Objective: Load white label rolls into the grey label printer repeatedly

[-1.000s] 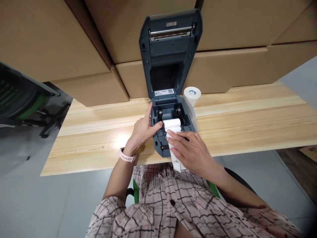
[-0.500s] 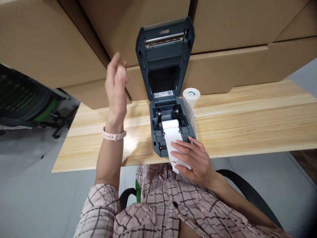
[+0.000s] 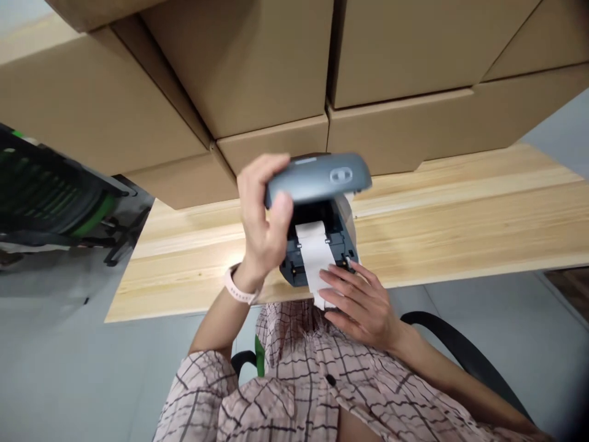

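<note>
A grey label printer (image 3: pixel 294 267) stands at the near edge of a pale wooden table (image 3: pixel 460 221). My left hand (image 3: pixel 262 227) grips the left end of its lid (image 3: pixel 322 177), which hangs about halfway down over the body. A white paper strip (image 3: pixel 315 255) runs from the roll inside the printer out over its front. My right hand (image 3: pixel 359 301) rests on the strip's free end at the table edge, fingers spread and pressing it flat. A white band sits on my left wrist.
Large cardboard boxes (image 3: pixel 257 80) are stacked along the back of the table, just behind the printer. A black and green chair (image 3: pixel 50 196) stands at the left on the grey floor. A black chair armrest (image 3: pixel 464 350) curves beside my right arm.
My left hand went from the printer's inside up to the raised lid, took hold of it and has swung it down about halfway. My right hand slid a little nearer along the strip.
</note>
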`<move>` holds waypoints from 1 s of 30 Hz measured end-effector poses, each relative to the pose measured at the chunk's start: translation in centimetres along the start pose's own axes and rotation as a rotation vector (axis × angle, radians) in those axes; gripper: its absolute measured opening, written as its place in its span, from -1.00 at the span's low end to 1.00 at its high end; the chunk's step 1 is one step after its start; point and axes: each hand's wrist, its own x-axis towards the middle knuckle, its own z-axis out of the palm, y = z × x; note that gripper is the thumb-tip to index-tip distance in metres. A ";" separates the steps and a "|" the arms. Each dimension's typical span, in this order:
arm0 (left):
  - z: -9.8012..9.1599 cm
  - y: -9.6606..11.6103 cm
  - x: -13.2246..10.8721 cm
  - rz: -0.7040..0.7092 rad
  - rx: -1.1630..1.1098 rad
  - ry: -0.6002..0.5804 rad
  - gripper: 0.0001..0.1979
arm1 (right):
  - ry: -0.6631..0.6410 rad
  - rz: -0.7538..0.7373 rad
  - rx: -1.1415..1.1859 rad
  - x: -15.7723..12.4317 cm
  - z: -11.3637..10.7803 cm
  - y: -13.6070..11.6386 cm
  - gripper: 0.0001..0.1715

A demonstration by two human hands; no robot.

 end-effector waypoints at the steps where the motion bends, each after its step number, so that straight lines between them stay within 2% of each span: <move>1: -0.3 0.7 -1.8 0.043 0.030 -0.018 -0.59 | 0.005 0.001 -0.002 -0.4 -0.1 -0.1 -0.75; 4: -0.9 0.9 -6.3 0.157 0.116 -0.079 -0.59 | 0.059 0.009 0.005 -1.5 -0.4 -0.4 -0.75; 7: -1.1 0.0 -9.7 0.210 0.167 -0.127 -0.61 | 0.216 0.045 -0.012 -2.1 -0.7 -0.3 -0.72; 10: -0.8 -0.9 -12.1 0.264 0.211 -0.117 -0.62 | 0.429 0.129 -0.097 -1.1 -1.2 0.3 -0.65; 12: -0.2 -1.5 -13.0 0.293 0.224 -0.062 -0.60 | 0.481 0.215 -0.112 0.8 -1.5 1.0 -0.62; 13: 0.1 -1.8 -13.3 0.300 0.213 -0.029 -0.60 | 0.461 0.252 -0.091 2.1 -1.5 1.5 -0.62; 15: 0.7 -2.4 -13.5 0.289 0.174 0.016 -0.61 | 0.324 0.301 -0.023 4.9 -1.5 2.7 -0.60; 19: 1.7 -3.1 -13.2 0.199 0.195 0.052 -0.69 | -0.027 0.258 0.040 10.2 -0.4 5.3 -0.38; 21: 2.0 -3.0 -13.1 0.181 0.233 0.087 -0.70 | -0.143 0.221 0.050 11.8 0.3 6.0 -0.27; 25: 2.4 -2.7 -13.3 0.234 0.192 0.181 -0.71 | -0.248 0.208 0.020 12.5 1.3 6.0 -0.27; 30: 3.7 -3.1 -13.6 0.138 0.199 0.197 -0.66 | -0.272 0.261 -0.017 12.1 1.6 5.4 -0.36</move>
